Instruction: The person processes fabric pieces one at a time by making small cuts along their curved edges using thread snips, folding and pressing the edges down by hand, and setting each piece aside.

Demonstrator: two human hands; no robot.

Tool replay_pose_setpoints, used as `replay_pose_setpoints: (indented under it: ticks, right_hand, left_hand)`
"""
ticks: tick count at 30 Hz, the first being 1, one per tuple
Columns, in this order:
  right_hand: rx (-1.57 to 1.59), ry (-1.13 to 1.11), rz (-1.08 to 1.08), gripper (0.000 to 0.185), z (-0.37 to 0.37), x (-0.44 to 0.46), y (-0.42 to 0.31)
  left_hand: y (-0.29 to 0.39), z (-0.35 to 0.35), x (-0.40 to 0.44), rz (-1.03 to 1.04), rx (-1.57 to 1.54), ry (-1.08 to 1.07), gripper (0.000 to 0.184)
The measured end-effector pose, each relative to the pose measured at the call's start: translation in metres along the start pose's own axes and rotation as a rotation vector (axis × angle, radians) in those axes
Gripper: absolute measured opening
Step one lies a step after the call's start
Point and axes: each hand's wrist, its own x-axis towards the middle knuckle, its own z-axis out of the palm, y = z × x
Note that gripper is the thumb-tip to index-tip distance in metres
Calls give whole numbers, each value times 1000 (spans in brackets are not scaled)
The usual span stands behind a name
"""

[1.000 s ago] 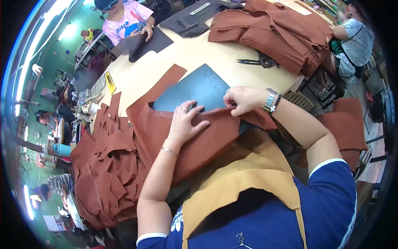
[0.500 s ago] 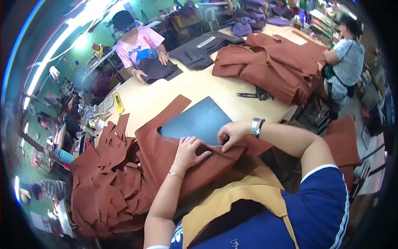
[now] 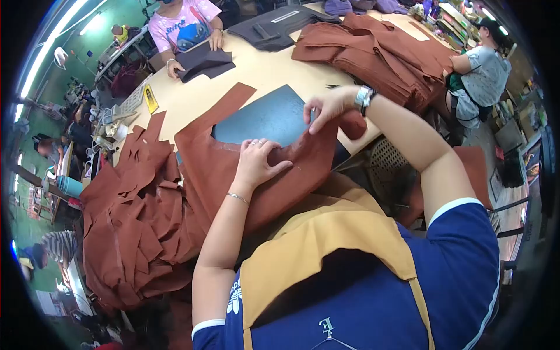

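A rust-brown cloth piece (image 3: 303, 169) with a curved cut edge lies over the near side of a blue-grey flat board (image 3: 262, 114). My left hand (image 3: 256, 164) rests on the cloth near this edge, its thumb spread away from the fingers. Farther right, my right hand (image 3: 333, 111) pinches the cloth's edge between thumb and fingers and lifts it at the board's right corner. A pale line runs along the curved edge between my hands.
Loose rust-brown cloth pieces (image 3: 140, 216) heap at the left. A cloth stack (image 3: 379, 58) lies at the back right. Across the table (image 3: 256, 70), a person handles dark cloth (image 3: 204, 63); another person (image 3: 484, 70) sits at the right. A yellow tool (image 3: 150, 99) lies at the left.
My right hand has moved up and away from my left hand, pulling the cloth's edge out along the board. My left hand stays on the cloth. The camera view has tilted down.
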Motion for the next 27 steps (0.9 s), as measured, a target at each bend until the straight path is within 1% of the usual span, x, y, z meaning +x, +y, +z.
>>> replay_pose_setpoints:
  ticks: [1, 3, 4, 5, 7, 8, 9, 11, 13, 15, 16, 19, 22, 26, 27]
  right_hand:
    - [-99, 13, 14, 51, -12, -1, 0]
    - [-329, 73, 174, 49, -34, -6, -12]
    - [-341, 158, 275, 41, -39, -14, -30]
    - [-741, 503, 170, 32, -32, 0, 3]
    - [-1090, 977, -51, 26, -34, 12, 17]
    - [-936, 985, -96, 26, -25, 9, 0]
    - [-702, 912, -99, 24, -12, 3, -17]
    - [-366, 610, -304, 26, 19, 11, -15]
    - [-267, 434, -499, 27, 58, 22, -5]
    - [-245, 332, -348, 29, 75, 17, -11]
    - [-230, 381, -363, 24, 79, 19, -8]
    - [-231, 415, -280, 18, 80, 14, -2]
    - [-225, 521, -353, 12, 86, 17, 11]
    - [-315, 637, -466, 12, 99, 15, 22]
    - [-348, 665, -483, 13, 103, 15, 25]
  left_hand:
    - [-1, 2, 0, -6, 3, -3, 47]
    - [-2, 1, 1, -16, 15, -23, 47]
    - [-1, 1, 1, -22, 23, -33, 47]
    - [-1, 1, 1, -29, 27, -29, 47]
    - [0, 3, 2, -40, 39, -22, 47]
    - [0, 4, 4, -50, 26, -22, 47]
    - [0, 5, 6, -59, 13, -25, 46]
    - [1, 8, 6, -60, 0, -39, 46]
    - [1, 10, 9, -38, 4, -46, 46]
    - [0, 10, 10, -35, 20, -63, 42]
    - [1, 8, 11, -32, 22, -71, 39]
    - [-4, 10, 11, -37, 11, -84, 25]
    - [-8, 10, 10, -29, -24, -95, 13]
    - [-16, 3, 10, -2, -14, -166, 13]
    - [-19, 2, 10, 31, 1, -164, 14]
